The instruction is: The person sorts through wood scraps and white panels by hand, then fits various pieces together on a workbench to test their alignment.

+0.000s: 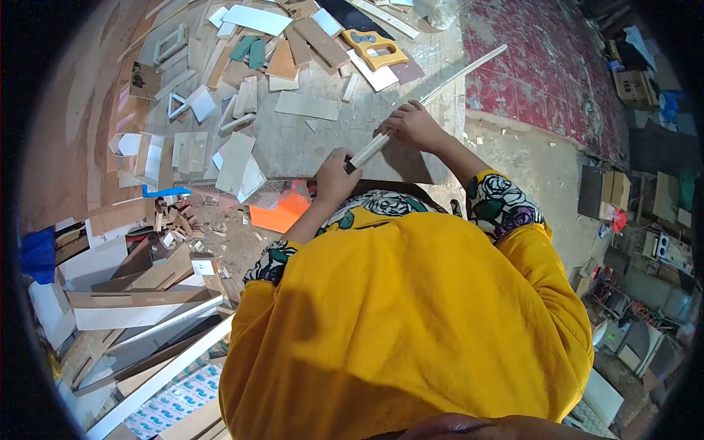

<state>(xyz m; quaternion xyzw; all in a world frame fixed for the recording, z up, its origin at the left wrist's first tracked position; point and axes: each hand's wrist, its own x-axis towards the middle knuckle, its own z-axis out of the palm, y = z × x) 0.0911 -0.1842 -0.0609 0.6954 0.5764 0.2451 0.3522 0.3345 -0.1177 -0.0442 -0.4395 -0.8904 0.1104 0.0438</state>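
Observation:
A long, thin wooden strip (469, 68) slants from the upper right down towards my body, over the work table (286, 154). My right hand (416, 127) is wrapped around it partway along, fingers over the top. Near that hand the wood looks like more than one strip side by side. At the near end, by the table's front edge, my left hand (337, 178) is closed with its thumb and fingers at the strip's tip. Something small and dark shows between those fingers, too small to make out.
A yellow-handled saw (375, 50) lies on the table beyond my hands. Wooden offcuts (306, 105) and white pieces (257, 20) cover the far left. An orange sheet (281, 213) is below the front edge. Boards (139, 297) are heaped on the floor at left.

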